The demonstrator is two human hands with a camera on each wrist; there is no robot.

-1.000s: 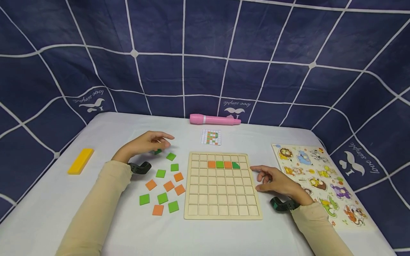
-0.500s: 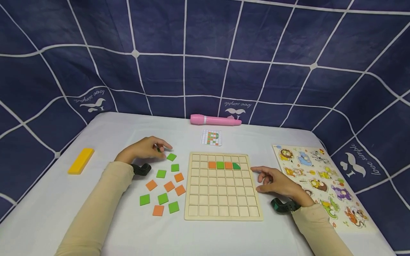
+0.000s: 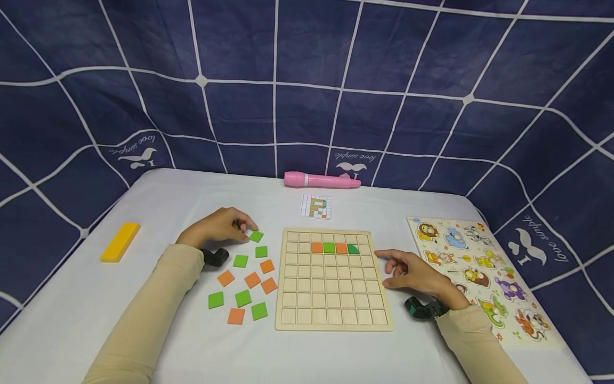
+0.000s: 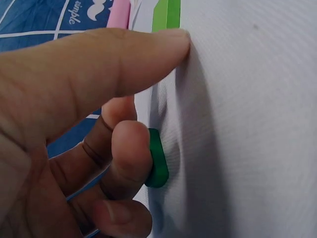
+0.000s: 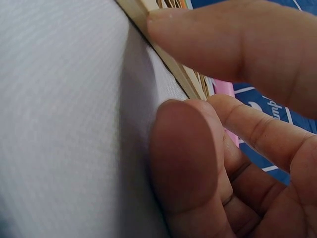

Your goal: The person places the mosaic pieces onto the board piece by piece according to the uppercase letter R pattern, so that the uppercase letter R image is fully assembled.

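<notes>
My left hand [image 3: 217, 226] has its thumb and index finger at the edges of a light green square tile [image 3: 256, 237] on the table. In the left wrist view the thumb tip touches that tile [image 4: 166, 17], and a dark green round-cornered piece [image 4: 157, 158] lies by the curled fingers. To the right, my right hand [image 3: 411, 271] rests its index fingertip and thumb against the right edge of the wooden grid board [image 3: 336, 325]. Four cells in its second row hold pieces: an orange tile [image 3: 317, 247], a green tile [image 3: 329, 247], another orange tile [image 3: 341, 248] and a dark green quarter-round [image 3: 353, 249].
Loose green tiles [image 3: 243, 297] and orange tiles [image 3: 252, 280] lie left of the board. Behind it are a pattern card [image 3: 316, 207] and a pink microphone-shaped toy [image 3: 322, 180]. A yellow block [image 3: 120, 242] is at far left, an animal puzzle board [image 3: 472, 266] at right.
My left hand has lowered and come toward the near right, from above the dark green piece to the light green tile. The right hand stays at the board's edge.
</notes>
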